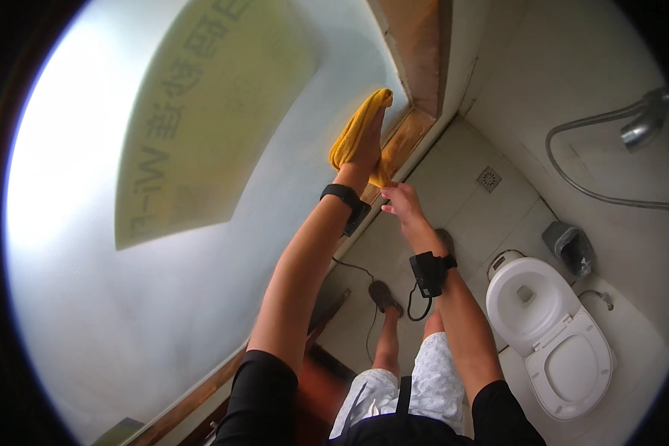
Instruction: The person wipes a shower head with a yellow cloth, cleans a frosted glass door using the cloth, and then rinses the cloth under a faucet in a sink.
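A yellow cloth (357, 131) lies against the frosted window pane (290, 223), near the corner of its wooden frame (407, 136). My left hand (371, 142) is pressed on the cloth, which covers much of the hand and hides most of the fingers. From there the cloth hangs down over the frame's lower edge. Its lower end is pinched between the fingers of my right hand (402, 203). A black strap with a small black device sits on each wrist. Behind the pane a yellow-green sheet (217, 122) with reversed writing shows through.
To the right stand a white toilet (529, 298) with its lid raised and a grey waste bin (568, 248) with a liner. A floor drain (489, 179) is set in the tiles. A shower hose (557, 161) hangs on the wall. A dark cable (374, 318) runs beside my foot.
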A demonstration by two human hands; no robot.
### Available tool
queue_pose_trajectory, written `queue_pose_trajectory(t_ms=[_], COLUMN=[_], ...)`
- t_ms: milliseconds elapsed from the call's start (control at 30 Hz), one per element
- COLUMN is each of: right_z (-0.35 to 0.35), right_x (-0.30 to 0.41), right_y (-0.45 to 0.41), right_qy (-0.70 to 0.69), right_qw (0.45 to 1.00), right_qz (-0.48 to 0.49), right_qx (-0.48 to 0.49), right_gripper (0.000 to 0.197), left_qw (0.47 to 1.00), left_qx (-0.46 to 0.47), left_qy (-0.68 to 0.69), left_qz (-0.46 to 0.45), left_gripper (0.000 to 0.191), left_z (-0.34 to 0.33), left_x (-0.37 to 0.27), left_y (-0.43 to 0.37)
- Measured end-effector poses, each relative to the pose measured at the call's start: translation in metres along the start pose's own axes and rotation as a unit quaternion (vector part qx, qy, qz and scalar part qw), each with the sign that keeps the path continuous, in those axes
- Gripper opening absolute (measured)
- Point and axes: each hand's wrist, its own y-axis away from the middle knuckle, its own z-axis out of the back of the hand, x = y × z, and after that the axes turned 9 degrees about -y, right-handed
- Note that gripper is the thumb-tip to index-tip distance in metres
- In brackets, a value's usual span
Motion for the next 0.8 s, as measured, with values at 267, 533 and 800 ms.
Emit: queue_pose_trajectory(t_ms=[267,533,800], right_z=[-0.013,-0.082,-0.131], right_x=[-0.13,-0.27,-0.301], right_y=[0.009,0.095,0.166], right_qy=[0.119,0.314,0.163], right_qw=[0.991,0.905,0.942], right_qz=[-0.047,-0.206,-0.18], right_qx=[0.044,0.199,0.233], right_gripper=[0.02,0.022,0.024], left_qw=[0.956,0.896,0.913], left_qx=[0.096,0.159,0.11], left_qy=[-0.276,-0.374,-0.37], left_qz=[0.01,0.179,0.132], left_gripper=[0.038,0.037,0.045], left_z=[0.025,0.151,0.203], left_x=[0.066,0.073,0.054], left_y=[0.193,0.394,0.357])
